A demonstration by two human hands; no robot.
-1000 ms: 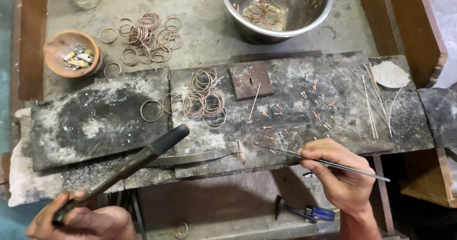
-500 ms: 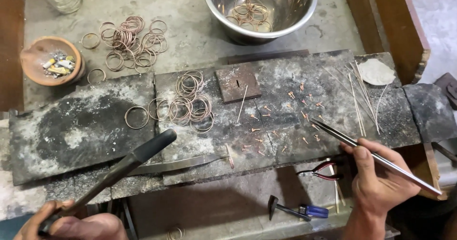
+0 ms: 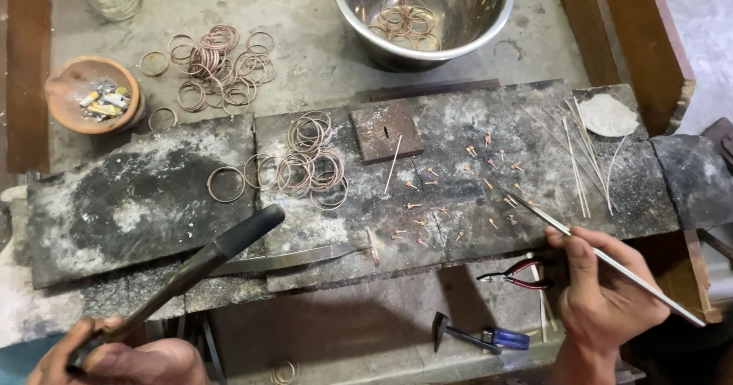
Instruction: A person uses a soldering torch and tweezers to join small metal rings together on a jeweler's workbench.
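My left hand (image 3: 122,358) at the bottom left grips the handle of a long black torch-like tool (image 3: 221,248), which slants up over the dark stone slab (image 3: 137,202). My right hand (image 3: 603,293) holds long steel tweezers (image 3: 588,248). Their tip rests among several small copper bits (image 3: 458,194) scattered on the slab. A cluster of copper rings (image 3: 305,164) lies on the slab left of a small square block (image 3: 385,129).
A steel bowl (image 3: 458,45) with rings stands at the back. More rings (image 3: 214,64) and a clay dish (image 3: 65,95) lie back left. Thin wires (image 3: 580,156) lie on the right. Red pliers (image 3: 519,274), a small hammer (image 3: 473,335) and a flat blade (image 3: 290,259) sit near the front.
My right hand has shifted right and turned the tweezers, so their tip now points up-left into the copper bits. The left hand and the black tool have barely moved.
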